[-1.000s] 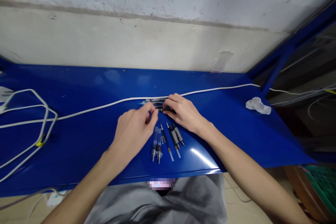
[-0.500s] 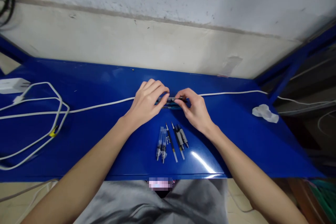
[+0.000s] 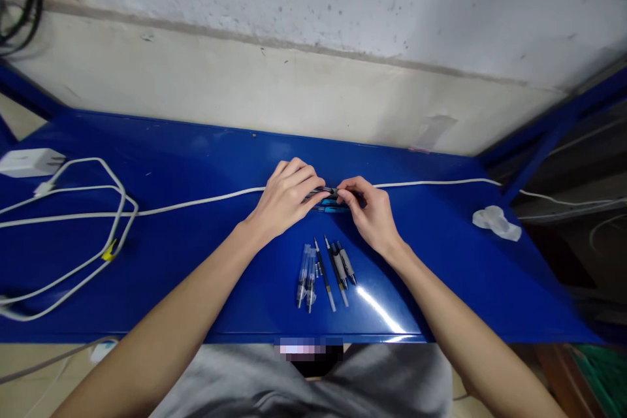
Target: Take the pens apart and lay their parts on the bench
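Note:
My left hand (image 3: 290, 199) is closed, thumb and fingers pinching one end of a dark pen (image 3: 331, 191). At its other end, the fingertips of my right hand (image 3: 371, 214) are closed on it. The pen lies level between the two hands, its ends covered by fingers. Just below it on the blue table is a blue pen (image 3: 333, 209), partly hidden by my hands. Nearer to me lie pen parts: clear barrels (image 3: 304, 271), thin ink refills (image 3: 325, 274), and dark-and-grey grip sections (image 3: 347, 262). Some tiny pieces among them are too small to name.
A white cable (image 3: 206, 200) runs behind my hands across the blue table (image 3: 196, 144). Left are its loops and a white power adapter (image 3: 32, 162). A crumpled whitish piece (image 3: 496, 223) lies right. A pale wall (image 3: 274, 91) rises behind; a lit phone-like device (image 3: 313, 366) sits at my lap.
The view has shifted slightly. My hands are still at the dark pen, with their fingertips a little closer together, and more of the blue pen shows beneath. The laid-out parts have not moved.

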The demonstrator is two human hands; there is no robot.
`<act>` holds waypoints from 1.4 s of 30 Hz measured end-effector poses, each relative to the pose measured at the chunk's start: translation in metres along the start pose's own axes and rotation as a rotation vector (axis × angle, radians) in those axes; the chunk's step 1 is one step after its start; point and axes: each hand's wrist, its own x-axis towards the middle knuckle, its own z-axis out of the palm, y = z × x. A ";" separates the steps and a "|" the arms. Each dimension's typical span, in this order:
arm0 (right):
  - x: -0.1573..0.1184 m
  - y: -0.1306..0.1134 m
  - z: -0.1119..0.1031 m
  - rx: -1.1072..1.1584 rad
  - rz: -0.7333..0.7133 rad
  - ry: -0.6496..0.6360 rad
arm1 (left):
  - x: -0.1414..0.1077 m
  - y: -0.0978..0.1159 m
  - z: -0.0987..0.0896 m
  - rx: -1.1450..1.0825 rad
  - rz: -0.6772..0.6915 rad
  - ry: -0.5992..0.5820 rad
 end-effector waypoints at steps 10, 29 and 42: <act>0.000 0.001 -0.001 -0.009 -0.024 -0.052 | -0.006 0.004 0.001 -0.036 -0.049 0.005; -0.002 -0.002 0.004 -0.026 -0.080 -0.064 | -0.007 0.008 -0.001 -0.119 -0.141 0.014; -0.002 -0.004 0.005 -0.113 -0.038 -0.069 | -0.007 0.009 -0.001 -0.093 -0.160 -0.043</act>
